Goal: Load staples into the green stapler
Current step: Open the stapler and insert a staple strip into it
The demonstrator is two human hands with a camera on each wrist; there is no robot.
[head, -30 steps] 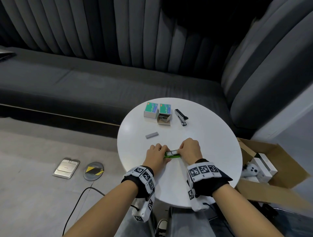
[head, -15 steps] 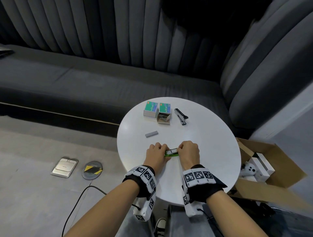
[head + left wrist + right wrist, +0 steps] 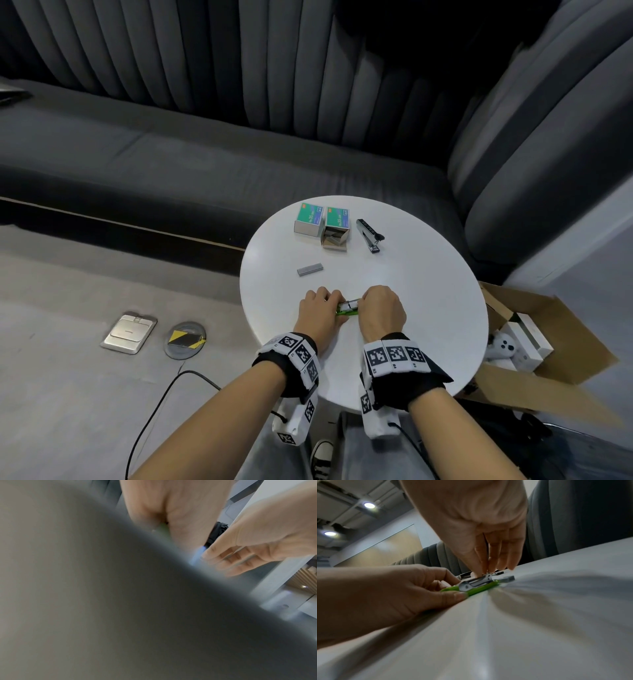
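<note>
Here, our left hand (image 3: pixel 318 311) pinches the green stapler (image 3: pixel 346 310); our right hand (image 3: pixel 381 307) pinches its metal magazine (image 3: pixel 476 583). The stapler lies flat on the table (image 3: pixel 411 291), long axis left to right.

Stapler (image 3: pixel 346 310) bright green with silver metal top. Table (image 3: pixel 428 291) white. Two staple boxes (image 3: pixel 309 219) teal-green on top, grey-white on sides. Loose staple strip (image 3: pixel 310 269) grey. Second stapler (image 3: pixel 368 235) black and silver. Wrist bands (image 3: pixel 394 356) white with black square-code markers over black cuffs. Sofa (image 3: pixel 171 164) dark grey, ribbed back. Cardboard box (image 3: pixel 561 346) brown.
</note>
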